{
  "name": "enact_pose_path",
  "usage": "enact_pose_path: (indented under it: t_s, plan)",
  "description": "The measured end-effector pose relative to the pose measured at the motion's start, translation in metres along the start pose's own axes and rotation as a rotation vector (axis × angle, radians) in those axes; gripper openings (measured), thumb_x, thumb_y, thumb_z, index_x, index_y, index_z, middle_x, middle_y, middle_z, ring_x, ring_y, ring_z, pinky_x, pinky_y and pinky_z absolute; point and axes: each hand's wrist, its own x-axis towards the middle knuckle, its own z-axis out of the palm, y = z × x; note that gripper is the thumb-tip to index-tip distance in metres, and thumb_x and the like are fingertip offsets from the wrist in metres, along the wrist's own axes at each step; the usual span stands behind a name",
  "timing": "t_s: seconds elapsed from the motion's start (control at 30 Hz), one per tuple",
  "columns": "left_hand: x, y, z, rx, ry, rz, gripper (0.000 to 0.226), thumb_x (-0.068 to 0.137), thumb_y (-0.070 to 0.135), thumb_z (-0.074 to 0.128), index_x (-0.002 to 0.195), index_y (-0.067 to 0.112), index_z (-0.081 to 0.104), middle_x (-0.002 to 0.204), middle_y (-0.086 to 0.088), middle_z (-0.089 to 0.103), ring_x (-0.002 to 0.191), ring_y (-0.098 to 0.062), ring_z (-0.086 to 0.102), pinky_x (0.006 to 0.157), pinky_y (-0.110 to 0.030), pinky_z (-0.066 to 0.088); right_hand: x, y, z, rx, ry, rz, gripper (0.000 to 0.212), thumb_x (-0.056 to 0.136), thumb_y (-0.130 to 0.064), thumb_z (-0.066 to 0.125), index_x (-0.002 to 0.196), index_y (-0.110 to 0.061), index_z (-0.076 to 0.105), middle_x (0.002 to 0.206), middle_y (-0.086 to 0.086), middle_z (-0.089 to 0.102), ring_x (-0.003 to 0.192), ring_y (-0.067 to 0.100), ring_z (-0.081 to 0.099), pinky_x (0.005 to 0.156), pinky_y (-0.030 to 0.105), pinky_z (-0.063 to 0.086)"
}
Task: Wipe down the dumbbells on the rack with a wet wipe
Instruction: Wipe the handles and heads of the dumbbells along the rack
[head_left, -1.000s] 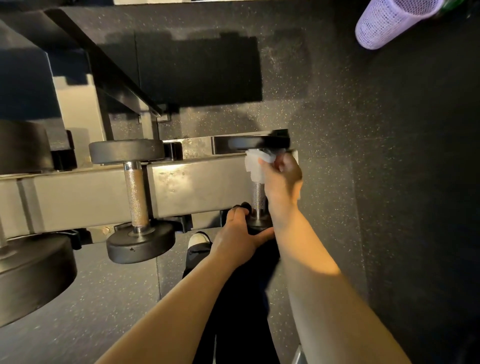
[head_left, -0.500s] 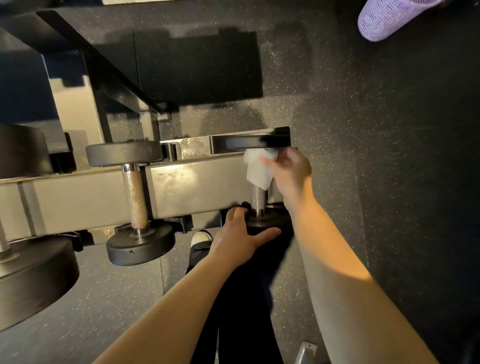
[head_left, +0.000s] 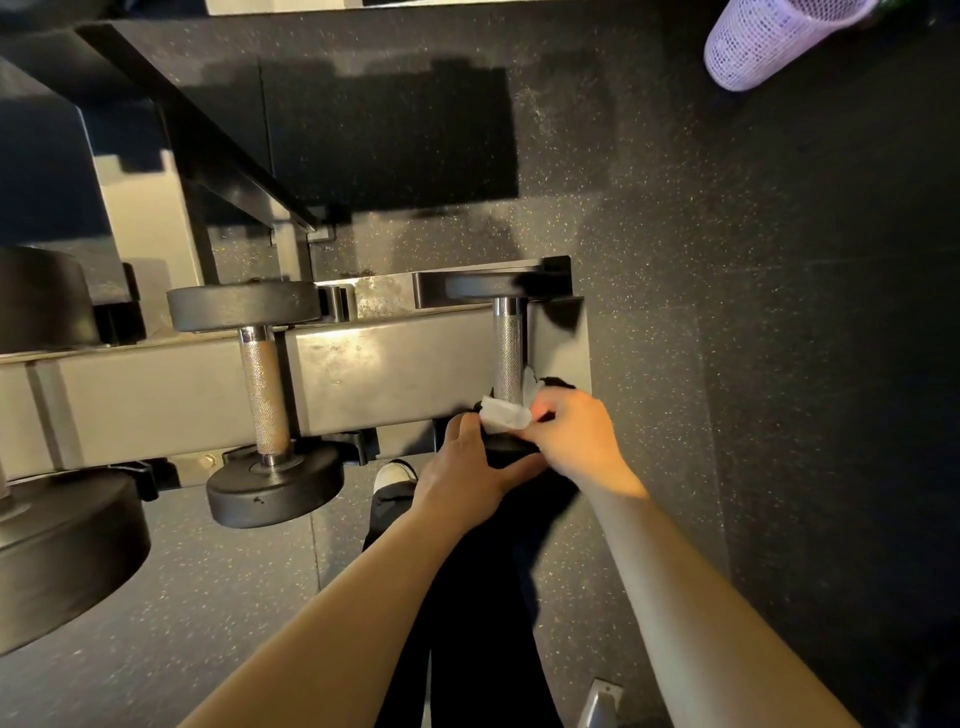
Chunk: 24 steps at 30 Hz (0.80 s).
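Here, my right hand (head_left: 574, 436) pinches the wipe (head_left: 506, 413) at the handle's (head_left: 508, 353) base; left hand (head_left: 467, 475) grips the near head. Slipping could roll the dumbbell off the rack (head_left: 182, 384).

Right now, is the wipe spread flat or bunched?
Bunched: the wipe is crumpled against the handle's lower end, pinched in the right hand.
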Motion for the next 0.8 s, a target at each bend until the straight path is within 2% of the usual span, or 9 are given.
enact_pose_path:
  t_s: [0.07,0.13,0.23,0.3,0.4,0.47,0.57,0.67,0.8]
  plan:
    - [0.000,-0.001,0.001,-0.008,0.006,-0.013,0.084,0.076,0.067,0.065,0.136,0.016,0.036,0.132,0.001,0.043,0.113,-0.022,0.053,0.090,-0.039,0.047,0.006,-0.003,-0.004,-0.056,-0.012,-0.010,0.021,0.077,-0.020,0.076,0.068,-0.008,0.060,0.072,0.007,0.056,0.067,0.021,0.052,0.053,0.027,0.033]
    - [-0.001,-0.001,0.003,-0.041,0.013,-0.023,0.088,0.075,0.067,0.066,0.139,0.016,0.034,0.136,0.000,0.041,0.117,-0.022,0.052,0.090,-0.036,0.046,0.013,-0.007,-0.006,-0.021,0.018,-0.007,0.025,0.076,-0.019,0.077,0.066,-0.010,0.057,0.070,0.005,0.054,0.065,0.018,0.049,0.051,0.021,0.031]
    - [-0.003,0.000,0.005,-0.085,0.048,-0.023,0.093,0.074,0.065,0.068,0.143,0.014,0.032,0.143,0.000,0.036,0.124,-0.023,0.048,0.098,-0.039,0.045,0.025,-0.025,-0.007,0.393,0.156,0.125,0.033,0.078,-0.014,0.076,0.061,-0.020,0.049,0.063,-0.005,0.051,0.058,0.008,0.045,0.050,0.012,0.034]
    - [-0.004,0.001,0.006,-0.090,0.062,-0.019,0.091,0.076,0.062,0.069,0.143,0.012,0.032,0.144,0.000,0.036,0.125,-0.023,0.048,0.099,-0.039,0.044,0.041,-0.043,-0.004,0.690,0.283,0.201,0.031,0.077,-0.010,0.075,0.063,-0.023,0.051,0.066,-0.005,0.055,0.061,0.011,0.049,0.057,0.020,0.039]
    - [-0.003,0.000,0.008,-0.079,0.069,-0.004,0.087,0.078,0.058,0.069,0.141,0.011,0.033,0.143,-0.001,0.037,0.123,-0.023,0.048,0.099,-0.039,0.044,0.060,-0.057,-0.001,0.815,0.447,0.252,0.033,0.076,-0.007,0.076,0.062,-0.024,0.051,0.066,-0.011,0.056,0.064,0.010,0.051,0.064,0.024,0.040]
    - [-0.003,-0.001,0.008,-0.092,0.079,0.002,0.088,0.077,0.059,0.070,0.141,0.010,0.034,0.142,-0.002,0.038,0.123,-0.023,0.048,0.099,-0.038,0.044,0.056,-0.054,-0.001,0.843,0.399,0.206,0.033,0.077,-0.002,0.073,0.065,-0.024,0.052,0.067,-0.009,0.056,0.065,0.012,0.052,0.063,0.024,0.041]
    - [-0.006,0.000,0.009,-0.119,0.097,0.004,0.089,0.074,0.061,0.071,0.139,0.011,0.036,0.139,-0.001,0.040,0.122,-0.023,0.049,0.102,-0.040,0.043,0.036,-0.035,-0.003,0.644,0.211,0.163,0.031,0.079,-0.005,0.072,0.067,-0.019,0.048,0.067,-0.006,0.049,0.063,0.011,0.045,0.054,0.019,0.036]
    - [-0.007,0.000,0.009,-0.136,0.095,0.008,0.086,0.072,0.062,0.072,0.134,0.012,0.040,0.134,-0.001,0.043,0.117,-0.023,0.052,0.099,-0.040,0.045,0.016,-0.017,-0.004,0.245,0.050,0.173,0.018,0.077,-0.014,0.076,0.078,-0.008,0.060,0.072,0.000,0.056,0.068,0.013,0.049,0.053,0.012,0.034]
    - [-0.007,-0.001,0.009,-0.196,0.115,0.025,0.083,0.071,0.057,0.076,0.131,0.011,0.043,0.130,-0.002,0.046,0.114,-0.023,0.054,0.095,-0.036,0.047,0.008,-0.015,-0.002,0.091,0.035,0.114,0.016,0.076,-0.017,0.077,0.077,-0.009,0.063,0.078,0.003,0.061,0.072,0.014,0.053,0.052,0.009,0.035]
